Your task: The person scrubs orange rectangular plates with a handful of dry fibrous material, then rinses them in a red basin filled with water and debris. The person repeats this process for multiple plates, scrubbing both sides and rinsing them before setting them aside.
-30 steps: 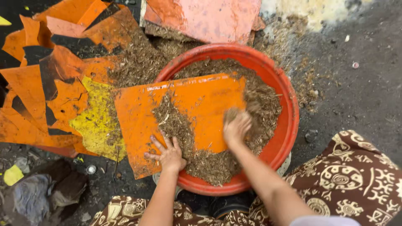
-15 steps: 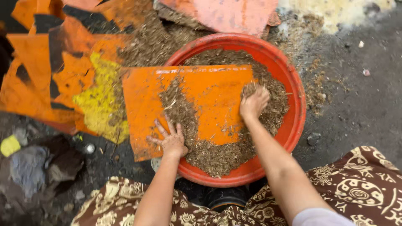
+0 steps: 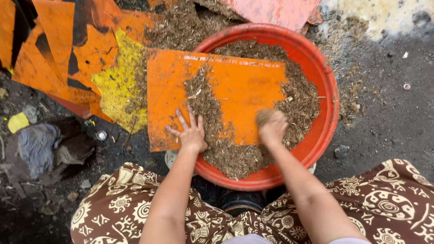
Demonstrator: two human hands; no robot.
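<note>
A round red-orange basin (image 3: pixel 327 86) stands on the ground in front of me, partly filled with dry brown shredded matter (image 3: pixel 303 97). An orange flat sheet (image 3: pixel 244 88) lies across its left half, with a strip of the same brown matter on it. My left hand (image 3: pixel 190 131) rests flat, fingers spread, on the sheet's near left part. My right hand (image 3: pixel 271 126) is curled and blurred at the sheet's near right edge, dusted with the brown matter; whether it holds any is unclear.
Torn orange and yellow sheets (image 3: pixel 90 68) lie to the left, a pinkish sheet (image 3: pixel 275 11) behind the basin. Brown matter is scattered around. Crumpled rags and litter (image 3: pixel 40 144) sit at lower left. Dark ground (image 3: pixel 389 122) lies to the right. My brown patterned skirt (image 3: pixel 398 199) covers my knees.
My right hand has pulled back toward me along the sheet's right edge, from the middle of the basin to its near part. My left hand stays pressed on the sheet.
</note>
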